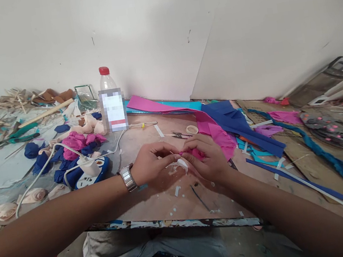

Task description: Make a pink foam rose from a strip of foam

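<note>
Just above the brown work surface, my two hands meet at a small gathered piece of pink crepe paper (197, 154). The thumb and fingers of my left hand (153, 162) are pinched at its left end, and a metal watch (128, 178) sits on that wrist. My right hand (207, 156) curls around the rest of the pink paper, partly hiding it. A thin white strip (182, 164) hangs below the fingertips; whether it is attached to the paper I cannot tell. Beyond the hands lie small scissors (181, 135) and a ring-shaped tape roll (192, 129).
At the left are a power strip (104, 167) with a white cable, rolled paper roses (35, 195), blue and pink paper balls (75, 143) and green-handled pliers (25, 132). A red-capped bottle (107, 82) stands behind. Blue crepe paper (238, 120) lies right, near a white rod (326, 192).
</note>
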A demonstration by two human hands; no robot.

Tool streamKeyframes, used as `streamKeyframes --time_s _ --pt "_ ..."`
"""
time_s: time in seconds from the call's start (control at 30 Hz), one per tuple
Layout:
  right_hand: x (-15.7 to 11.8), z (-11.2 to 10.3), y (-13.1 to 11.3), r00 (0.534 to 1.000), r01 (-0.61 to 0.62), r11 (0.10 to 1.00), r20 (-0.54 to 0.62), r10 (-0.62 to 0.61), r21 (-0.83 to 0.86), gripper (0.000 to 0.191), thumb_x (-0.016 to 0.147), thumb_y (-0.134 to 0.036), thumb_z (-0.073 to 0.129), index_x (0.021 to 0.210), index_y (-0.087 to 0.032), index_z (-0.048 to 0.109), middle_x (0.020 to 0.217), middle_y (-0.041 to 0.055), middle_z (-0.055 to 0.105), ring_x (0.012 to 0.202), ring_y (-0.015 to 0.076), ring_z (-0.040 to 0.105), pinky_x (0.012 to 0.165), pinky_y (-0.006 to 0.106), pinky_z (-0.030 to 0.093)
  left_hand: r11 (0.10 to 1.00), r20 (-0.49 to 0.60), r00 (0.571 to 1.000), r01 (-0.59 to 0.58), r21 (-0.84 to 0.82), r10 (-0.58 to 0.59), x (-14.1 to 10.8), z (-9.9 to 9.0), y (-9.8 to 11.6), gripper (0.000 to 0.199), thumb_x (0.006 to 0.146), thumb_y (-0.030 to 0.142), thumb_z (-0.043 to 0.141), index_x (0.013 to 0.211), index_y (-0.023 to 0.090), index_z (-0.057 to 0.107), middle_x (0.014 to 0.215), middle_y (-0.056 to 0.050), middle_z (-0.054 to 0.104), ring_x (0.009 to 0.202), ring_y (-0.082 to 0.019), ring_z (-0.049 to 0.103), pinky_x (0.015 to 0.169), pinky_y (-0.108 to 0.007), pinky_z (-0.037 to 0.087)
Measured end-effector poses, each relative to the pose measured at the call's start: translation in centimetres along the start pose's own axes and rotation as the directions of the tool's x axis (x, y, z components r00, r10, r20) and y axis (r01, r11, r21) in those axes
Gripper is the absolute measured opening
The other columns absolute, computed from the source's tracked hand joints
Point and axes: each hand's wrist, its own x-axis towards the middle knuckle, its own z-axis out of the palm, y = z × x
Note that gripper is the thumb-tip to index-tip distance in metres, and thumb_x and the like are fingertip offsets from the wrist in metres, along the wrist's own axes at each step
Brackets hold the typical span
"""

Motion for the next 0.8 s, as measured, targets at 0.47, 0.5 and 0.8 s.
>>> streamKeyframes --time_s 0.47,0.5,0.8 --pt "-0.08 -0.18 -0.49 0.999 0.001 0.999 -0.05 0.001 0.042 0.01 0.093 -0.03 0.072 0.087 -0.023 0.068 0.087 0.0051 0.068 0.086 0.022 0.064 0.079 0.04 0.051 0.998 -0.004 1.0 -0.004 -0.061 0.004 0.02 0.25 0.2 0.018 0.079 0.033 0.081 0.083 0.015 0.078 0.084 -0.007 0.078 0.079 -0.017 0.071 0.072 -0.027 0.055" --pt "-0.06 -0.22 -0.52 0.998 0.005 0.999 -0.055 -0.002 0.042 0.009 0.093 -0.03 0.072 0.087 -0.023 0.068 0.087 0.0051 0.069 0.086 0.022 0.064 0.079 0.04 0.051 0.998 -0.006 1.0 -0.01 -0.069 0.009 0.04 0.22 0.18 0.019 0.079 0.033 0.081 0.083 0.015 0.078 0.084 -0.008 0.078 0.079 -0.017 0.071 0.072 -0.027 0.055" --pt "-0.1 -0.22 -0.5 0.998 0.049 0.998 -0.049 -0.047 0.033 0.004 0.091 -0.025 0.074 0.09 -0.023 0.071 0.089 0.005 0.07 0.087 0.0214 0.065 0.08 0.039 0.052 0.993 0.005 1.0 -0.018 -0.114 0.019 0.11 0.05 -0.21 0.017 0.082 0.031 0.08 0.089 0.015 0.08 0.089 -0.008 0.08 0.083 -0.018 0.074 0.078 -0.028 0.059"
